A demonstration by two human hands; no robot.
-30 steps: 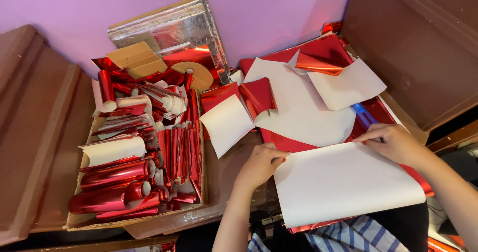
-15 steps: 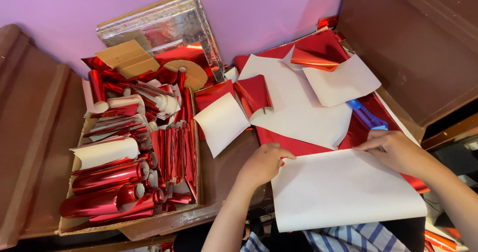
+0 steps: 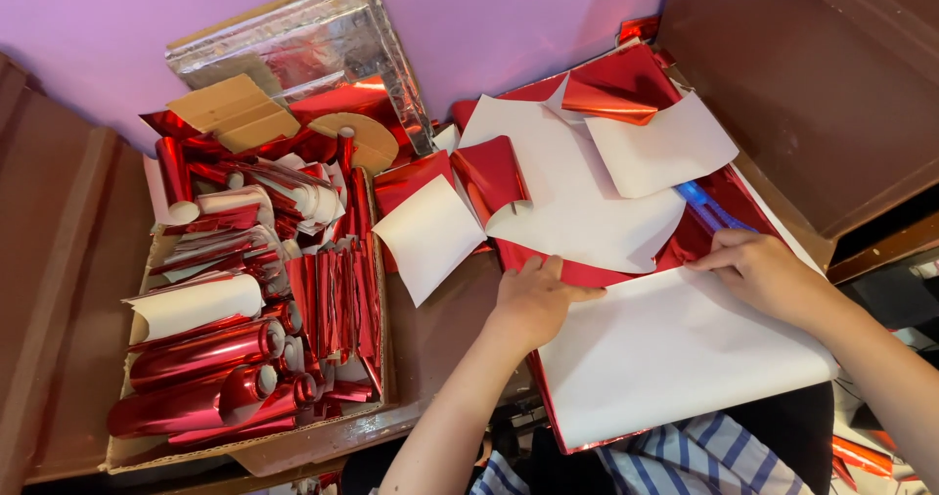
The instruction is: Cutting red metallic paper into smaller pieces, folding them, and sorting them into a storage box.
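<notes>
A large sheet of red foil paper (image 3: 675, 353), white side up, lies in front of me over the table's near edge. My left hand (image 3: 533, 299) presses flat on its far left corner. My right hand (image 3: 768, 275) rests on its far right edge, fingers curled over the paper. Behind it lie more red foil sheets (image 3: 577, 187) with curled white backs. A blue pen-like tool (image 3: 709, 206) lies just beyond my right hand.
A cardboard box (image 3: 323, 436) at left holds several red foil rolls (image 3: 201, 353) and folded strips. A silver foil-wrapped board (image 3: 293, 45) leans against the purple wall. Brown wooden panels flank both sides.
Both hands have drawn the large sheet a little nearer to me and shifted along its far edge. The camera has moved slightly.
</notes>
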